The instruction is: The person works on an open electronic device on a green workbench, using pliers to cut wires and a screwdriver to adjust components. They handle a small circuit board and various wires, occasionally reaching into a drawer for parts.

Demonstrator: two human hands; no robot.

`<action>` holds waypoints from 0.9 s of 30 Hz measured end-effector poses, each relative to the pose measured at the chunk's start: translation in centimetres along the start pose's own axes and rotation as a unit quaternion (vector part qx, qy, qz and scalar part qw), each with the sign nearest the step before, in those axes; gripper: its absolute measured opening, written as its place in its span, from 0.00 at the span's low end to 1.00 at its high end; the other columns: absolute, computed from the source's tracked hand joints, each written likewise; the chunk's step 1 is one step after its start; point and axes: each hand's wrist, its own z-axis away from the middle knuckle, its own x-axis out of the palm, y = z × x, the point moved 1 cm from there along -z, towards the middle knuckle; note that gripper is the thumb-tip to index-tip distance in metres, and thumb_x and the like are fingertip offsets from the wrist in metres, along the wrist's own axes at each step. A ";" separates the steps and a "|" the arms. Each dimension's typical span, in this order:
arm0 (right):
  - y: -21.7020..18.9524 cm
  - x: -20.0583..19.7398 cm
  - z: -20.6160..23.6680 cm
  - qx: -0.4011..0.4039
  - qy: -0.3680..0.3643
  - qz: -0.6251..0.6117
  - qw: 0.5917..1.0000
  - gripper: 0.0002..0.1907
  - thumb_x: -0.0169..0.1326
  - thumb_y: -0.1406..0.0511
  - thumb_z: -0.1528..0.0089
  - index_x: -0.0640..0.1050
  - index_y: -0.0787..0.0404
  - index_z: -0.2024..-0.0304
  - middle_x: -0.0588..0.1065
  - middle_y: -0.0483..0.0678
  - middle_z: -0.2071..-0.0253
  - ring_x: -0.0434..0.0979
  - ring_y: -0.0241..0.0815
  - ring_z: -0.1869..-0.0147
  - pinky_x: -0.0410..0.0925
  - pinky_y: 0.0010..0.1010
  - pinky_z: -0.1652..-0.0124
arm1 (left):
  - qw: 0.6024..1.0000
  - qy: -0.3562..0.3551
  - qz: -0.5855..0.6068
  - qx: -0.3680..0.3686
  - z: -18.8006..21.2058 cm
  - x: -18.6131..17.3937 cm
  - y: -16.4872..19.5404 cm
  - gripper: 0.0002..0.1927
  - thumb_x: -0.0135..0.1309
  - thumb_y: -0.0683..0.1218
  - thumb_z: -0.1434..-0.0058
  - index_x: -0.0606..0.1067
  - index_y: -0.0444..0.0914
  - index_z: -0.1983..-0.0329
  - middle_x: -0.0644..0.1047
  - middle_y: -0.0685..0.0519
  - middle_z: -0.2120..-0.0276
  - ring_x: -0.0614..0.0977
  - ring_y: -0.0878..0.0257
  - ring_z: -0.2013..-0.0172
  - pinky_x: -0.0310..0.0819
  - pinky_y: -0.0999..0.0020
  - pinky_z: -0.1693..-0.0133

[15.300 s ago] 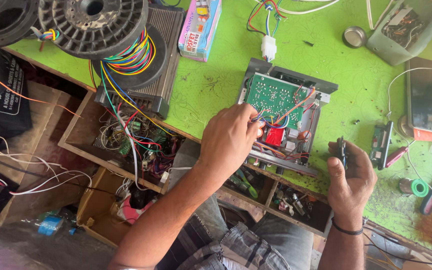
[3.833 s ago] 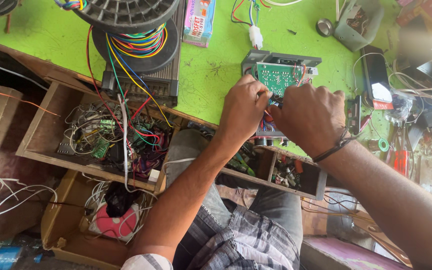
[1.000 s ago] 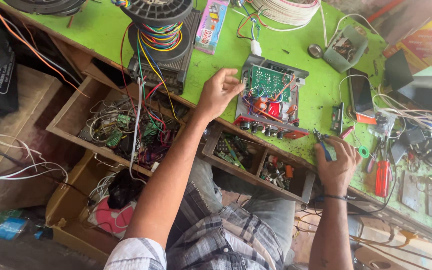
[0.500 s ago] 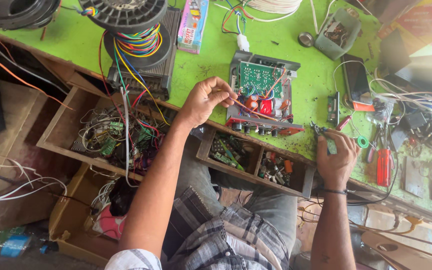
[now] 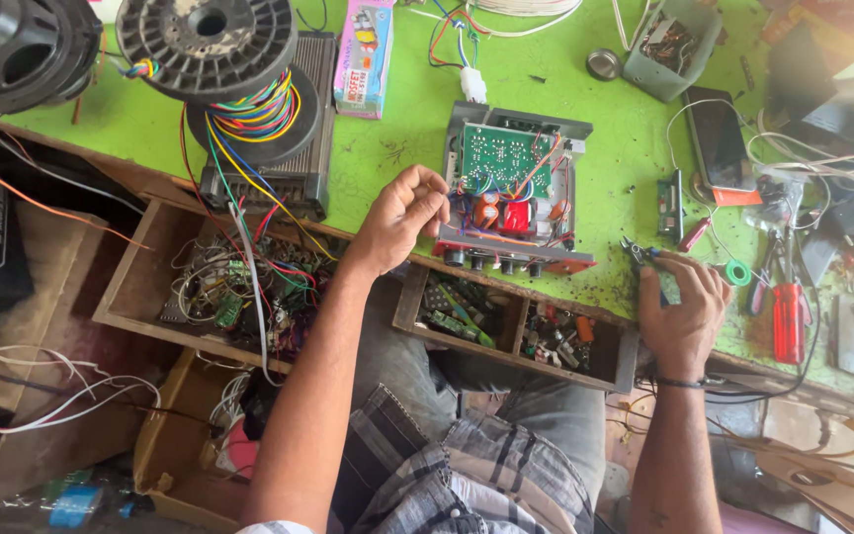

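Hands point(image 5: 402, 220) point(image 5: 682, 311) beside amplifier point(image 5: 514, 188) (opened)

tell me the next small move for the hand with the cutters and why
Probably bring the right hand with its small green-handled cutters over to the open amplifier chassis: the left hand pinches something thin, too small to tell, at the chassis edge, while the cutters sit apart on the green benchtop.

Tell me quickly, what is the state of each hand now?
Left hand: fingers curled beside the open amplifier; whether it holds anything cannot be told.
Right hand: closed on small pliers.
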 end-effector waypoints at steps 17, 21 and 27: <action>-3.4 4.9 -4.3 0.096 -0.070 -0.271 0.955 0.16 0.64 0.67 0.40 0.76 0.66 0.52 0.77 0.53 0.56 0.79 0.42 0.57 0.72 0.29 0.58 | 0.982 0.158 -0.084 -0.058 -3.4 2.2 0.3 0.07 0.50 0.44 0.27 0.73 0.36 0.52 0.79 0.54 0.68 0.80 0.71 0.73 0.66 0.78 0.73; -1.8 4.4 -3.9 0.051 -0.141 -0.273 0.950 0.15 0.65 0.66 0.43 0.79 0.62 0.55 0.80 0.51 0.58 0.83 0.43 0.57 0.74 0.29 0.59 | 0.971 0.169 -0.157 -0.055 -4.7 4.2 3.4 0.06 0.49 0.43 0.27 0.72 0.36 0.52 0.80 0.56 0.67 0.79 0.71 0.74 0.69 0.78 0.72; -1.8 3.8 -3.4 0.087 -0.132 -0.531 0.832 0.16 0.57 0.62 0.34 0.77 0.66 0.48 0.76 0.47 0.54 0.77 0.37 0.50 0.70 0.31 0.50 | 0.963 -0.108 -0.238 0.064 -9.2 13.0 5.8 0.05 0.51 0.40 0.26 0.73 0.34 0.50 0.80 0.51 0.64 0.82 0.67 0.68 0.79 0.71 0.67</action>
